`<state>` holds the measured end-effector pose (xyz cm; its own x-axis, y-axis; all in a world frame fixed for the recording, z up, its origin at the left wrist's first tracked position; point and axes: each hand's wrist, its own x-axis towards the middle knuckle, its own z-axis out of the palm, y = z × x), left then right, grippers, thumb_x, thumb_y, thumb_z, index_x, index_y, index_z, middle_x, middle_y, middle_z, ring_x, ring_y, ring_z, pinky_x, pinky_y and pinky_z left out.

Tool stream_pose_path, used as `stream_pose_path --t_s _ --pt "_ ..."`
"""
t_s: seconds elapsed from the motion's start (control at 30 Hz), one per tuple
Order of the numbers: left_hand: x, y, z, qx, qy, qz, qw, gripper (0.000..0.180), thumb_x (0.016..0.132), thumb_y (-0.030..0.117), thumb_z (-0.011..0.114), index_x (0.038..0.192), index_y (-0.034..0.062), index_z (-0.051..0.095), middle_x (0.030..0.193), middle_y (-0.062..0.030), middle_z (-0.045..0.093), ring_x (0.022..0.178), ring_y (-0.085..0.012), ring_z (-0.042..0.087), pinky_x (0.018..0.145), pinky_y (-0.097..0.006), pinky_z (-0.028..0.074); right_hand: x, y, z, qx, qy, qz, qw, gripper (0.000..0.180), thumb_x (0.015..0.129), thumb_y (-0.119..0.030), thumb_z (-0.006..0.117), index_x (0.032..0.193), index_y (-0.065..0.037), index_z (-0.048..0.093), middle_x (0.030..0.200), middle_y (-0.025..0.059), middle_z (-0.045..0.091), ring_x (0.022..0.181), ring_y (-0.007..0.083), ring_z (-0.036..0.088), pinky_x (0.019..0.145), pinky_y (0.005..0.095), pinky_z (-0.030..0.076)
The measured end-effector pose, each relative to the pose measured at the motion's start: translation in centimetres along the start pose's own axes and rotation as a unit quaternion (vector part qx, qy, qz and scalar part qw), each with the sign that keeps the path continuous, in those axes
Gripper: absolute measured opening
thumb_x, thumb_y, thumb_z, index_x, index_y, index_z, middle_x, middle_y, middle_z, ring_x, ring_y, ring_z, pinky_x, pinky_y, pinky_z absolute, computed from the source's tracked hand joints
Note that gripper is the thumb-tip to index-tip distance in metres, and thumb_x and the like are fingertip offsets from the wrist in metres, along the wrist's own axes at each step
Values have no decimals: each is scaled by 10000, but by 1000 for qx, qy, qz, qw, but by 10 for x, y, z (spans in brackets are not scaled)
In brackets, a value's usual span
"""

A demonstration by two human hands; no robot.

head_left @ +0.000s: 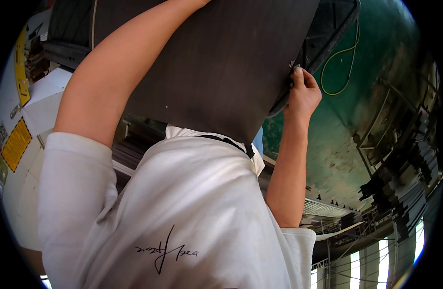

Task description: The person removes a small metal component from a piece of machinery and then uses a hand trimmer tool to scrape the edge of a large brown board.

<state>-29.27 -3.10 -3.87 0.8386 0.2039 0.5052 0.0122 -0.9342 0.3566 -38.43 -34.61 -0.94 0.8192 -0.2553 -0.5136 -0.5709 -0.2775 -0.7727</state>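
Note:
A large dark brown flat panel (221, 62) fills the upper middle of the view, held in front of my white shirt (183, 216). My right hand (303, 94) is closed on the panel's right edge, fingers curled around it. My left forearm (110, 77) runs up across the panel's face and leaves the picture at the top edge, so my left hand is out of sight. Behind the panel's right edge sits a black ribbed frame (330, 29), close to my right fingers.
A green floor (375, 72) with a looped yellow cable (339, 58) lies to the right. White machine housing with yellow labels (16, 142) stands at the left. Stacks of dark panels (404, 183) and metal rails (322, 207) are at the lower right.

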Motion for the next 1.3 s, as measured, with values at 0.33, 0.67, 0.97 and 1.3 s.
stream_pose_path --t_s 0.33,0.67,0.97,1.3 --pt "-2 -2 3 3 6 -5 1000 92 884 172 649 915 119 580 891 -99 661 890 -346 655 777 -488 529 4 -30 -3 -129 -66 -45 988 282 968 -204 743 1113 37 763 791 33 701 653 67 579 588 250 456" --pt "-3 -3 3 8 1 -10 1000 105 882 180 654 932 119 585 892 -97 664 891 -342 659 779 -484 535 7 -26 1 -201 -64 -60 976 285 966 -209 716 1074 51 760 781 64 723 637 109 622 598 284 488" --pt "0 0 -2 -2 7 -13 1000 105 883 189 654 927 126 583 881 -88 654 880 -327 658 778 -481 534 -4 -37 2 -148 -81 -2 986 275 969 -196 716 1027 71 749 749 55 698 594 93 592 521 280 451" --pt "-1 -5 1 -2 9 -22 1000 104 889 190 646 921 124 571 888 -90 652 890 -324 652 776 -479 525 8 -50 4 -228 -55 -72 969 300 938 -205 740 1113 37 775 798 84 737 620 117 637 550 285 509"
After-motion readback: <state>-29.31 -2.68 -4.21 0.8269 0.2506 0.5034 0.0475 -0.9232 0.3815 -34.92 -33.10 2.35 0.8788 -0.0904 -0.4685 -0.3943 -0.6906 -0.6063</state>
